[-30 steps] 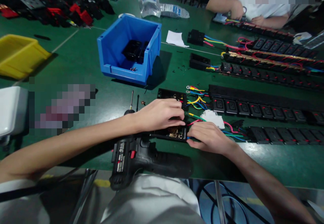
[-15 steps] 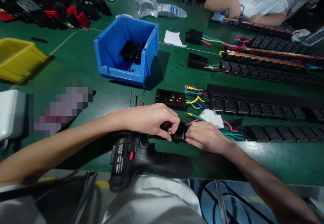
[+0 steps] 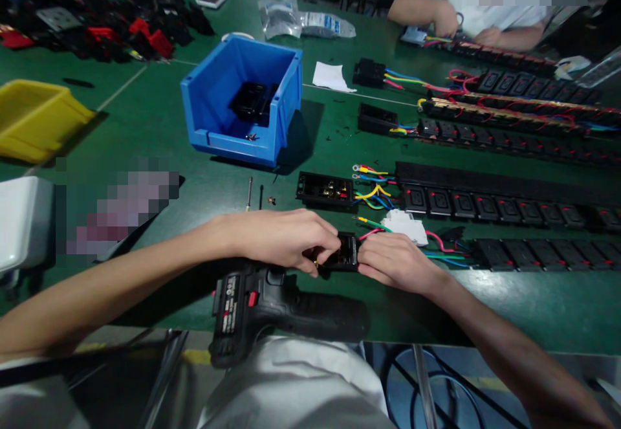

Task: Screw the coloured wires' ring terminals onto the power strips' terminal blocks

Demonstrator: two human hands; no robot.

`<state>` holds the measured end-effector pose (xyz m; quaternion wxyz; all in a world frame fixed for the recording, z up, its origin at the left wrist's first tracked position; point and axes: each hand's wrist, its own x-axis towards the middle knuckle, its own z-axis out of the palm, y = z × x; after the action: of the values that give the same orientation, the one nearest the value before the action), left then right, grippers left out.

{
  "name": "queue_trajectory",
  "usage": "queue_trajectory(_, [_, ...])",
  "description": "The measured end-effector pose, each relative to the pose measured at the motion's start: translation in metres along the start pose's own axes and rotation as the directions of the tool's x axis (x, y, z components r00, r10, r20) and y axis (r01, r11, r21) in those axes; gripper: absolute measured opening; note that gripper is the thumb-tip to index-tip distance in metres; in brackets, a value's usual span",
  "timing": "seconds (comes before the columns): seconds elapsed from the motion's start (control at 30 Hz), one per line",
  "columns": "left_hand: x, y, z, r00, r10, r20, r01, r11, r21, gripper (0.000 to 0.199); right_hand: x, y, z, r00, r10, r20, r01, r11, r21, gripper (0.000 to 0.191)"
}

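A small open black plastic box [image 3: 347, 252] lies at the table's front between my hands. My left hand [image 3: 286, 238] reaches over its left part, thumb and fingers pinched on a small brass-coloured piece [image 3: 316, 263]; most of that piece is hidden. My right hand [image 3: 395, 261] closes on the box's right end, where red and green wires [image 3: 371, 233] come out. Just below, nearest my body, a black cordless drill [image 3: 291, 306] lies on its side. Behind my left hand sits a similar black box [image 3: 325, 189] with brass terminals inside.
Power strips [image 3: 490, 209] with loose wires extend to the right. A blue bin [image 3: 233, 141] holding black parts stands behind my left hand; a yellow bin [image 3: 39, 118] is farther left. Two thin driver bits [image 3: 249, 193] lie between. Across the table, another person's hands [image 3: 446, 18] work.
My left hand has shifted slightly left and down with the brass-coloured piece, uncovering more of the box. My right hand stays at the box's right end.
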<state>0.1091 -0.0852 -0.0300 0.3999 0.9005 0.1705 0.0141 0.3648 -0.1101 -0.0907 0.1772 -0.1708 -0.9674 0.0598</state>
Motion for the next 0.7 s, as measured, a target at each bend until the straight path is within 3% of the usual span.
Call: queue_trajectory(0.7, [-0.0002, -0.0022, 0.0008, 1.000, -0.002, -0.008, 0.003, 0.998, 0.057, 0.011, 0.0004, 0.0015, -0.0042, 0.999, -0.007, -0.045, 0.006, 1.000, -0.025, 0.027])
